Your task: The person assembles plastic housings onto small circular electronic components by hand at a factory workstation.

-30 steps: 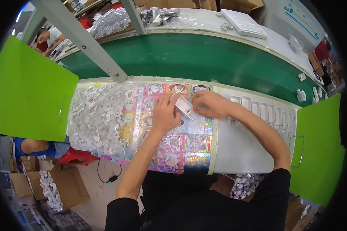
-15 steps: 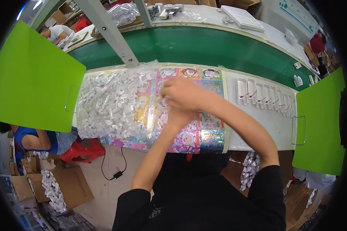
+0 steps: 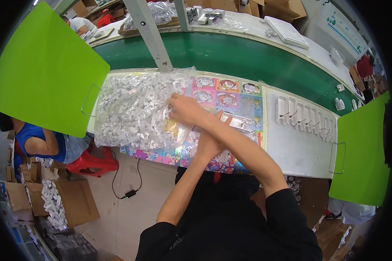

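Note:
My forearms cross over a colourful cartoon-printed mat (image 3: 250, 102), the right one on top. My left hand (image 3: 211, 141) holds a long, shallow white plastic casing (image 3: 239, 123), with fingers showing along its near end; the right forearm partly hides this grip. Farther left, my right hand (image 3: 187, 111) is at the right edge of a clear plastic bag (image 3: 135, 108) full of small white parts. Its fingers are curled together, and whatever may be between them is too small to make out.
Several white casings with thin dark wires (image 3: 302, 115) stand in a row at the right of the table. Green panels (image 3: 48, 74) flank me at left and right (image 3: 361, 152). A metal post (image 3: 154, 43) rises behind the bag, before a green conveyor belt (image 3: 248, 56).
My right hand has moved left, away from my left hand, to the edge of the bag. The white casing in my left hand now shows. The whole view has shifted slightly.

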A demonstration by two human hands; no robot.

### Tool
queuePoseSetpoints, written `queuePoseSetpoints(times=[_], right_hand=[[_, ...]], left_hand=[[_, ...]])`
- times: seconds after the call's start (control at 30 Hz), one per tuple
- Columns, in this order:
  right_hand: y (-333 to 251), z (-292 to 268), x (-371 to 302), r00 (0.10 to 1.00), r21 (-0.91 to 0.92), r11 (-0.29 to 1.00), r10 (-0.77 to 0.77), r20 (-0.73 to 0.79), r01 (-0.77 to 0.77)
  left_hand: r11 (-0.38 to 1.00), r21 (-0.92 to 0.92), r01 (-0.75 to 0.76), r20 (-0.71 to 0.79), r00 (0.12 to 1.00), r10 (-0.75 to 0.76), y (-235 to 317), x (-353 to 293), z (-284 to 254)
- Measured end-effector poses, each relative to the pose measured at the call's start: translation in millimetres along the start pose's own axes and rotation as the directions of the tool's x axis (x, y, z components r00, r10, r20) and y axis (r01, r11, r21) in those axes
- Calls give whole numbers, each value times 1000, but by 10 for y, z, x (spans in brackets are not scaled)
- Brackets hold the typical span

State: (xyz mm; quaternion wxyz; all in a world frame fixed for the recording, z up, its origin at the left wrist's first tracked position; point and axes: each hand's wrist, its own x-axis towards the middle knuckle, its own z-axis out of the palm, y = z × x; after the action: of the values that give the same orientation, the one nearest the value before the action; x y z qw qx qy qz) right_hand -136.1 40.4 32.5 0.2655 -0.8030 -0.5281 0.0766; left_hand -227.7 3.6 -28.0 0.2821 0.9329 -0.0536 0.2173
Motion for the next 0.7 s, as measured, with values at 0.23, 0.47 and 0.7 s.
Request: queuePoseSetpoints(times=[0.23, 0.47, 0.7], right_hand=[[394, -598, -352, 972, 312, 949, 117, -203, -49], [639, -1054, -1400, 796, 478, 874, 347, -496, -83], [1045, -540, -3258, 481, 415, 773, 627, -613, -480]], left_hand=[[998, -64, 26, -85, 996, -31, 118, 66, -52], [995, -99, 12, -124, 992, -24, 78, 51, -21], [990, -141, 7, -118, 993, -24, 113, 52, -57]])
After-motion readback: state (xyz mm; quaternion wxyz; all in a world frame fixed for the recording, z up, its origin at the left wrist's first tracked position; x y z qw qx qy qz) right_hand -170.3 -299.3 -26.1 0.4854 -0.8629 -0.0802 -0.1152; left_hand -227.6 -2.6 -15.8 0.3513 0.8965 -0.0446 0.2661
